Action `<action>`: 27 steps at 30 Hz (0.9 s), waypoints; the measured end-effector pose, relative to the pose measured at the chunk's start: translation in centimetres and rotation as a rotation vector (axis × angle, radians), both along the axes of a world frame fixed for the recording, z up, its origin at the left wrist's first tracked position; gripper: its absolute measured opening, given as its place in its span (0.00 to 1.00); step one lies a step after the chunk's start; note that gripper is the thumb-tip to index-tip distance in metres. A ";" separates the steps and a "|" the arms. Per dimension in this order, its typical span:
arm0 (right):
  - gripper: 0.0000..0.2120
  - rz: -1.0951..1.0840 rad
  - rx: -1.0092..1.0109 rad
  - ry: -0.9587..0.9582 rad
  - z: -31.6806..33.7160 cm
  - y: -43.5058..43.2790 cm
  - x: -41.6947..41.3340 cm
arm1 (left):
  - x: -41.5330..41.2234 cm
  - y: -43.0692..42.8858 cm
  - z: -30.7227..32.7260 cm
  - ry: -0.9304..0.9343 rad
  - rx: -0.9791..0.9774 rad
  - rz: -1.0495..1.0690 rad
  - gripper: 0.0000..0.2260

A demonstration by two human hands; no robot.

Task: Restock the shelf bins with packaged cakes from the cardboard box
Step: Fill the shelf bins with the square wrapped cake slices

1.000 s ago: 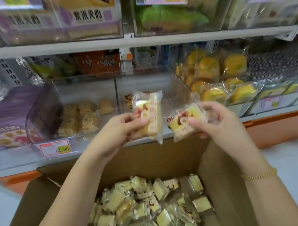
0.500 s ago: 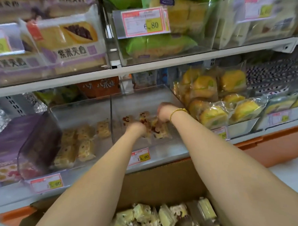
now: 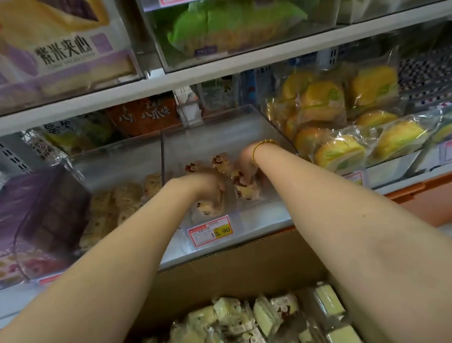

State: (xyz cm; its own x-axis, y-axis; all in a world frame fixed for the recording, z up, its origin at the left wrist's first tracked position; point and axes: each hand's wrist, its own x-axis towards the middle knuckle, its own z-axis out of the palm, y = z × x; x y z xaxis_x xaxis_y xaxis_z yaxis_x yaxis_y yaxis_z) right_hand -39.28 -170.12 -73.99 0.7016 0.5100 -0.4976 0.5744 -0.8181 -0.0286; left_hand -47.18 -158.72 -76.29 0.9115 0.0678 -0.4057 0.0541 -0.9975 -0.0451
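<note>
Shop shelves of clear plastic bins fill the background. A second ago we held one wrapped cake in each hand above the cardboard box. Now our left hand and right hand reach into the middle bin, fingers down among the cakes there. We cannot tell whether either has let go. The wrappers are glossy and crinkled over pale, square sponge.

Both arms bare, stretched fwd, forearms converging. The left grip is palm down, fingers curled under, back of hand twd cam. The right grip sits just beyond, wrist bent, fingers pointing down. Whether either holds anything: can't tell.
</note>
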 end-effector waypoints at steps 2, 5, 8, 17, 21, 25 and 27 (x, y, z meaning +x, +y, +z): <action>0.20 -0.043 0.024 0.047 0.2 -0.1 -0.5 | -0.3 0.1 -0.3 0.000 -0.010 -0.011 0.28; 0.19 -0.115 0.141 0.023 -0.8 -0.3 -0.8 | -0.6 0.4 -0.8 -0.038 -0.026 0.005 0.30; 0.16 -0.152 0.226 0.016 -1.7 0.0 -0.9 | -0.7 0.7 -0.9 -0.087 -0.005 0.012 0.29; 0.03 -0.052 0.226 0.037 -3.0 1.0 -0.8 | -0.5 -0.1 -1.3 -0.098 0.130 0.066 0.16; 0.04 -0.003 0.170 -0.096 -2.8 0.7 -0.7 | -0.5 -0.1 -1.7 -0.175 0.169 0.134 0.17; 0.15 -0.016 0.216 -0.106 -3.0 0.6 0.1 | 0.0 0.2 -1.7 -0.205 0.140 0.216 0.18; 0.15 0.004 0.210 -0.106 -3.1 0.7 -0.4 | 0.2 0.0 -2.1 -0.219 0.149 0.235 0.16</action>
State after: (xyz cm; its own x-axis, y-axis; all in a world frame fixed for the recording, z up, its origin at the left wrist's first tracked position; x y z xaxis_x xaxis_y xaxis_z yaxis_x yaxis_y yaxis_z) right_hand -39.67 -169.43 -77.10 0.7423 0.5975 -0.3034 0.5864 -0.7983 -0.1374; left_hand -46.96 -158.74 -78.40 0.9283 0.3298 -0.1719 0.3060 -0.9400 -0.1511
